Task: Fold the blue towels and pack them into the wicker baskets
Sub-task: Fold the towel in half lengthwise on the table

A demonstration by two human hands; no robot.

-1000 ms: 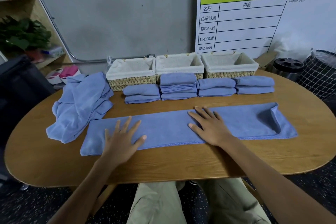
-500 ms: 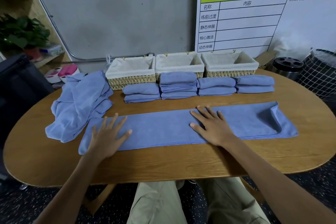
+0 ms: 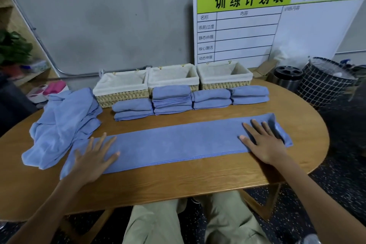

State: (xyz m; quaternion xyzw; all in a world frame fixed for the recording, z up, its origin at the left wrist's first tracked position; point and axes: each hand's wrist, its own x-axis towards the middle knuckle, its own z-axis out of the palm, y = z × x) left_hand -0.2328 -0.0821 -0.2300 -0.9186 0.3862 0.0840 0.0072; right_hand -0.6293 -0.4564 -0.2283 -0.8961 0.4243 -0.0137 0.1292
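Along the near edge of the oval table (image 3: pixel 178 188) the long folded blue towel (image 3: pixel 174 142) lies flat; left hand (image 3: pixel 93 156) and right hand (image 3: pixel 263 142) press its ends, fingers spread, grasping nothing. Better flatten the rumpled right end before folding, the wicker baskets (image 3: pixel 172 77) waiting behind

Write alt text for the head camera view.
Both hands, left hand and right hand, press flat on a long blue towel on a wooden table. Behind it: folded towels and three empty wicker baskets.
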